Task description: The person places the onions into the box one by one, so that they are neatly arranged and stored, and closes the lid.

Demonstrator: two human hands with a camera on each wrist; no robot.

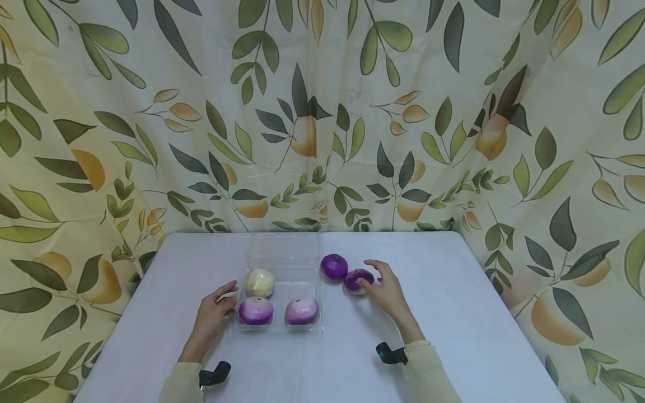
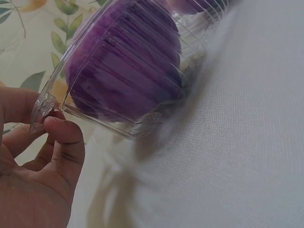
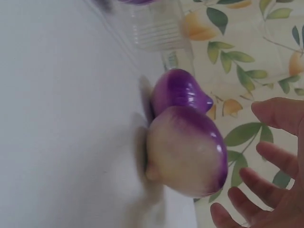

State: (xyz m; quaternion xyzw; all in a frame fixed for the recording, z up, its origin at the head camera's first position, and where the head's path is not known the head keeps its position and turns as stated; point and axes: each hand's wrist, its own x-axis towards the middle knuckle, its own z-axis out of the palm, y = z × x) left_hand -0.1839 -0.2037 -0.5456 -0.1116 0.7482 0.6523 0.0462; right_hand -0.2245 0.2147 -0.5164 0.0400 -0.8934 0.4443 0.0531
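A clear plastic clamshell box (image 1: 279, 329) lies with its lid (image 1: 282, 249) folded back. Inside it are a white onion (image 1: 260, 282), a purple-and-white onion (image 1: 256, 310) at front left and a paler one (image 1: 302, 310) at front right. At the box's left edge, my left hand (image 1: 214, 314) pinches the rim between thumb and finger, plainest in the left wrist view. Two darker purple onions sit right of the box, one (image 1: 333, 267) behind the other (image 3: 185, 154). Over the nearer one, my right hand (image 1: 388, 291) spreads its fingers; the right wrist view shows a gap between them.
The box and onions stand on a white-covered table (image 1: 347, 369). Behind and at both sides hangs a leaf-and-fruit patterned curtain (image 1: 322, 112). A black strapped device sits on each wrist, one at the left (image 1: 215, 374) and one at the right (image 1: 391, 354).
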